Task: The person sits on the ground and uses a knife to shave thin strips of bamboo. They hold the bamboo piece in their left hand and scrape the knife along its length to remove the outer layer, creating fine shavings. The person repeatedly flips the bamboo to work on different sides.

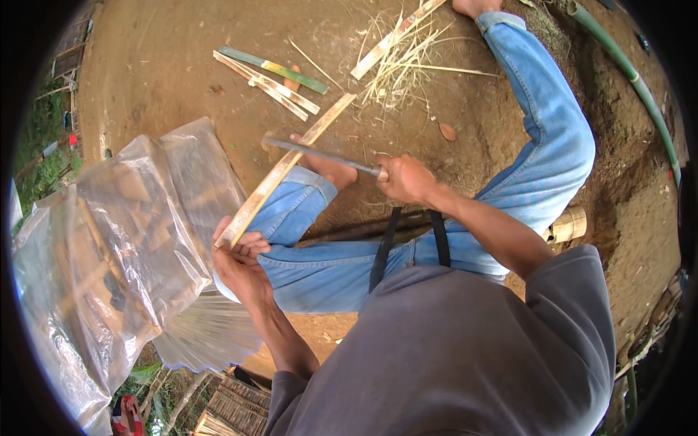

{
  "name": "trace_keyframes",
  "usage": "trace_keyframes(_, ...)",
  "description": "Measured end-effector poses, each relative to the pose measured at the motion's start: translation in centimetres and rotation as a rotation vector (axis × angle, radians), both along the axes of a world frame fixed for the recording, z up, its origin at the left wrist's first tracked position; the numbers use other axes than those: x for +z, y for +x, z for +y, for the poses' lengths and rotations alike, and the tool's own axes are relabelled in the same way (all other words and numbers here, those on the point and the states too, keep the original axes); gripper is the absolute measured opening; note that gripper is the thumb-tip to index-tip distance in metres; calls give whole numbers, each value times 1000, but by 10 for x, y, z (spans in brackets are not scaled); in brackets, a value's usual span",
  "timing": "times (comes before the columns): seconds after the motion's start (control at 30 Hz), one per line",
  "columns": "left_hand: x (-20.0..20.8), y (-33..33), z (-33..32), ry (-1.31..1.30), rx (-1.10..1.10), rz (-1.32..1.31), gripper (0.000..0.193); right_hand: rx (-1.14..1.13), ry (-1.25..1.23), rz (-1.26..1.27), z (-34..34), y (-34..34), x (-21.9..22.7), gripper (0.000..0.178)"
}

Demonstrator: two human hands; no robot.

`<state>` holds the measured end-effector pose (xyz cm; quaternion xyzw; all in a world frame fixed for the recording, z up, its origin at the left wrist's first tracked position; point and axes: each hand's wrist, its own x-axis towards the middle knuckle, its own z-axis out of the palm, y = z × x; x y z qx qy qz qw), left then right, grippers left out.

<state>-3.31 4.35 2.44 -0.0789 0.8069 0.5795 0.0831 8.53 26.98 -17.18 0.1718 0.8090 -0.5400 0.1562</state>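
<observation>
My left hand (243,256) is closed round the near end of a long bamboo strip (270,183), which slants away to the upper right. Its pale face is turned up, with brownish patches along it. In my right hand (408,179) is the handle of a knife (331,155), gripped in a fist. The long, narrow blade points left and lies across the strip past its middle, apparently touching it. My bare foot (331,171) is on the ground just under the blade and strip.
Several cut bamboo pieces (273,81) lie on the dirt ground ahead. Further right, thin shavings (407,73) are heaped by another bamboo strip (385,54). Clear plastic sheeting (138,225) covers things at my left. A green bamboo pole (618,62) curves along the far right.
</observation>
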Motion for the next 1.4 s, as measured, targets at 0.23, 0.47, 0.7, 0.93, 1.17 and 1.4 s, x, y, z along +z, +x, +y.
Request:
trace_keyframes(0.23, 5, -14, 4, 6, 3, -14, 39, -65, 32, -152, 19, -14, -47, 27)
trace_keyframes(0.47, 5, -20, 6, 9, 30, -29, 38, -50, 108, -180, 41, -13, -118, 27)
trace_keyframes(0.7, 2, -28, -10, 91, -2, -36, 36, -23, 105, -292, 39, -24, -91, 31)
trace_keyframes(0.93, 0, -45, -3, 210, -88, -41, 37, -152, 234, -316, 66, -9, -133, 34)
trace_keyframes(1.17, -6, -64, -17, 425, -37, -52, 41, -130, -87, -329, 46, -17, -70, 30)
trace_keyframes(1.4, -10, -59, 2, 413, 41, 4, 46, 56, -71, 151, -21, -21, 39, 17)
